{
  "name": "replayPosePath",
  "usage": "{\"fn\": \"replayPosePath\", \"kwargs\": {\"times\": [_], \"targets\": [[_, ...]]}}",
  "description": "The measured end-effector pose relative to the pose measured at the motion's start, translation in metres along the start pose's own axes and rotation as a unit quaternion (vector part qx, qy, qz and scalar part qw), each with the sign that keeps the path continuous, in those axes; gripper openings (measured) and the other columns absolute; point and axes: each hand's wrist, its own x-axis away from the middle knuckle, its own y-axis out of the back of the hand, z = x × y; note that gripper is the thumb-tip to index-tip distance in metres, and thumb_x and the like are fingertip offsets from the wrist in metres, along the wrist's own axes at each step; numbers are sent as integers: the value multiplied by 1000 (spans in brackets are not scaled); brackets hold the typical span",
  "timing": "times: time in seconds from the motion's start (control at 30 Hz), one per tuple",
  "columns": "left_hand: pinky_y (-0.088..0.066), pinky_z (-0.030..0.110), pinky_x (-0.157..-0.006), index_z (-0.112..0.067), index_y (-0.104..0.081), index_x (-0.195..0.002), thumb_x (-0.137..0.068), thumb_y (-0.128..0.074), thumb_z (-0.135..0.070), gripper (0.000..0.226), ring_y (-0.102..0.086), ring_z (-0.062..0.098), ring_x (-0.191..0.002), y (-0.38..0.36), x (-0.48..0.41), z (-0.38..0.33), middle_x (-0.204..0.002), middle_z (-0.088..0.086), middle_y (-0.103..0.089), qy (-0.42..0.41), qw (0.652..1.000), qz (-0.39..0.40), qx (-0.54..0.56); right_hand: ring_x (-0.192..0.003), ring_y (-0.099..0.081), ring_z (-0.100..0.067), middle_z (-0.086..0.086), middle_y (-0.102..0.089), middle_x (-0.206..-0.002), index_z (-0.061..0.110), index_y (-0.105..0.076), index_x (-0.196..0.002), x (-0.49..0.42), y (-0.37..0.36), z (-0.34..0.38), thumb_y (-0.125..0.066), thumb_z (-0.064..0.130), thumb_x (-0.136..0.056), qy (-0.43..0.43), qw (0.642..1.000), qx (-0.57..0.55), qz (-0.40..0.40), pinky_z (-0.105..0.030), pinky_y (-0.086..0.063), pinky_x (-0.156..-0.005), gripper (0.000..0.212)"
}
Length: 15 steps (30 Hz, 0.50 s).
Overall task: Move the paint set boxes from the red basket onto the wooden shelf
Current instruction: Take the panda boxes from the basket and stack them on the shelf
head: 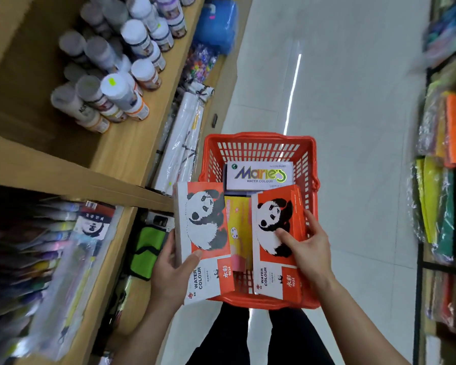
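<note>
Gripping one panda water colour box (205, 233) by its lower left edge, the left hand (169, 270) is closing around it with the thumb on the printed face and the fingers behind; that box is overhanging the left rim of the red basket (258, 143), tilted toward the wooden shelf (121, 154); the right hand (307, 248) is pressing a second panda box (277, 241) that is leaning inside the basket, thumb on the panda, fingers spread along the box's right edge. Between the two boxes a yellow box (238, 227) is lying lower in the basket; behind them a white Marie's water colour box (259, 175) is resting near the far wall. The basket is sitting on the pale floor (353, 127), with open floor to its right and beyond; the shelf edge is running close along its left, its upper level crowded with paint bottles (111, 75).
</note>
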Motion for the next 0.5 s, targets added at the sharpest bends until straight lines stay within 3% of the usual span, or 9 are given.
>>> {"fn": "replayPosePath", "kwargs": {"times": [0.13,0.23,0.3,0.4,0.5], "targets": [[-57,19,-52,-82,-59,-93,-90,-77,-7,77,-80,10,-73,9,41,-20,-90,-17,-82,-13,999,-33,29,-94,-76,-1,39,-72,-100,38,-50,-146,24,24,46,-92,28,-74,44,998,-18,40,-40,-62,-91,84],[-60,26,-55,-61,-66,-116,-84,-84,-15,59,-81,20,-75,17,78,-34,-95,-7,-84,-45,994,-81,66,-89,-79,-9,31,-76,-100,35,-51,-146,42,29,88,-93,23,-75,89,991,-42,92,-39,-66,-81,84],[-61,30,-58,-50,-66,-125,-78,-85,-20,58,-82,23,-78,25,107,-42,-98,-5,-84,-68,986,-115,104,-86,-80,-14,21,-79,-100,38,-55,-142,55,27,120,-94,23,-73,120,981,-55,139,-35,-66,-73,80],[-65,36,-67,-66,-61,-121,-73,-84,-31,64,-81,22,-89,42,157,-61,-111,-9,-82,-112,968,-173,146,-86,-80,-14,26,-77,-99,47,-57,-135,81,20,179,-95,38,-62,172,961,-72,203,-30,-64,-70,83],[-64,30,-62,-69,-59,-121,-71,-84,-36,65,-82,19,-87,64,207,-75,-109,-12,-82,-165,939,-237,186,-91,-78,-9,28,-76,-101,41,-57,-139,115,6,238,-91,47,-54,232,932,-79,268,-29,-62,-75,92]]}}
